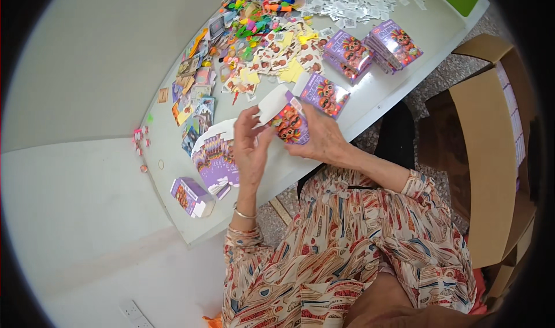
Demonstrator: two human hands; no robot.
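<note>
My right hand is wrapped round a small purple carton with a colourful cartoon picture, held tilted above the table. A white flap stands up at the carton's upper end. Beside its left edge is my left hand, fingers curved and apart, the thumb close to the carton; whether it touches cannot be made out. Another purple carton with a white end flap lies just beyond my right hand. Left of my left hand, flattened purple cartons overlap in a fanned pile, and one formed carton lies near the table edge.
Stacked purple cartons and a second stack stand at the far right. Piles of small plastic toys, picture cards and silvery packets cover the table's far part. A large cardboard box stands open at right, beside the table.
</note>
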